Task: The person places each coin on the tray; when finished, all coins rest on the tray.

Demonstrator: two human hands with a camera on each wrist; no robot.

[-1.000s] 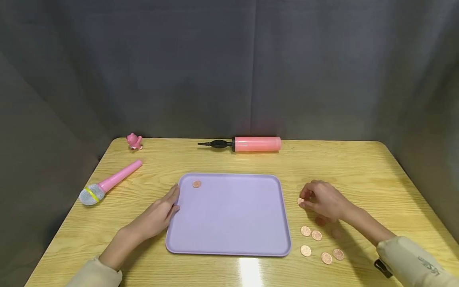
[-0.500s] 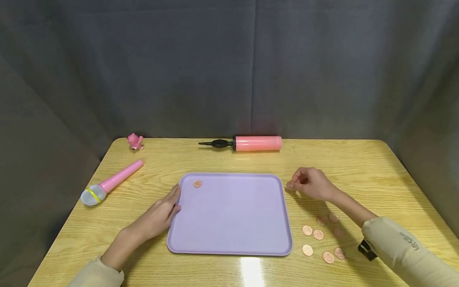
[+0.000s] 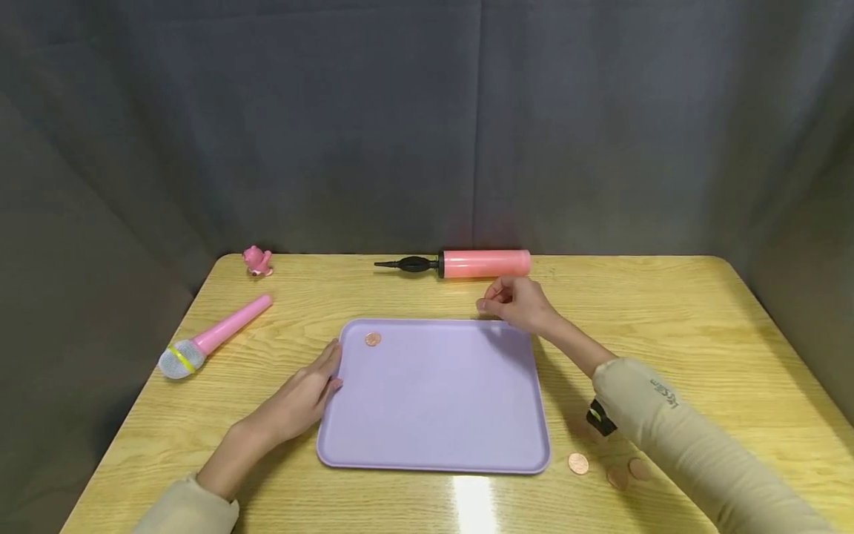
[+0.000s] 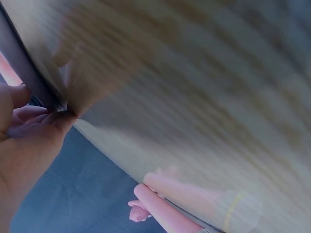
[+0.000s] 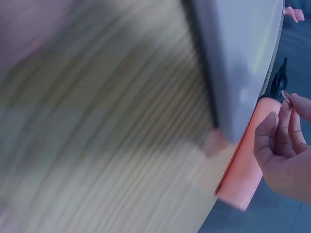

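My right hand (image 3: 523,304) is over the far right edge of the lilac tray (image 3: 434,467). It pinches a copper-coloured coin (image 5: 286,97) between thumb and fingertip, seen edge-on in the right wrist view. Against the tray's left side rests my left hand (image 3: 293,400), its fingers fairly straight along the rim and the thumb at the edge. One coin (image 3: 373,339) lies flat in the tray's far left corner. Several more lie on the table to the right of the tray, among them a bright coin (image 3: 578,463); the right sleeve and its shadow cover part of that group.
Behind the tray lies a pink hand pump (image 3: 485,264) with a black nozzle. A pink toy microphone (image 3: 227,326) and a small pink figurine (image 3: 256,261) are at the left. Dark curtains (image 3: 360,133) hang around the wooden table (image 3: 667,319).
My right hand has carried its coin left and away from me, from the loose coins to above the tray's far right edge. My left hand has stayed on the tray's side.
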